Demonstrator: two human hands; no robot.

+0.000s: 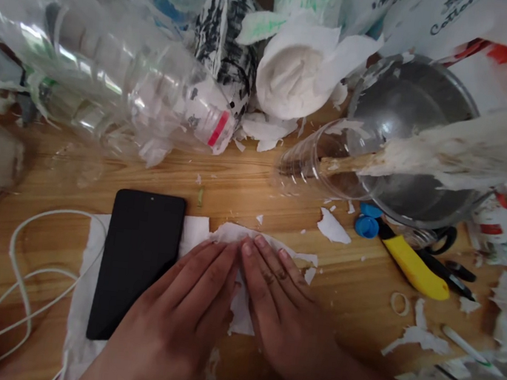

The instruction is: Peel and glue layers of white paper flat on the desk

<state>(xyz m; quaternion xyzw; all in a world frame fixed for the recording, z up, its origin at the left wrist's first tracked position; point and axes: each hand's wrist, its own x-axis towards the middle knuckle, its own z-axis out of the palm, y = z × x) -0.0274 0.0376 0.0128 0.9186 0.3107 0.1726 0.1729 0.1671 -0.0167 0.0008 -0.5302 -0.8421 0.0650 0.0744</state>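
My left hand (190, 299) and my right hand (281, 303) lie flat side by side, fingers stretched out and fingertips nearly meeting. Both press on a piece of white paper (243, 311) on the wooden table (236, 182); most of the sheet is hidden under them. Beside my left hand is a black phone (138, 262), resting on a white cloth or paper (88, 275). A torn scrap of white paper (334, 226) lies beyond my right fingers. Neither hand appears to hold anything.
Large clear plastic bottles (147, 80) lie at the back left. A white bowl-shaped piece (293, 79), a metal bowl (409, 110) and a clear plastic cup (312, 160) stand behind. Right of my hands are a yellow cutter (414, 266) and blue caps (366, 226). A white cable (19, 273) loops at left.
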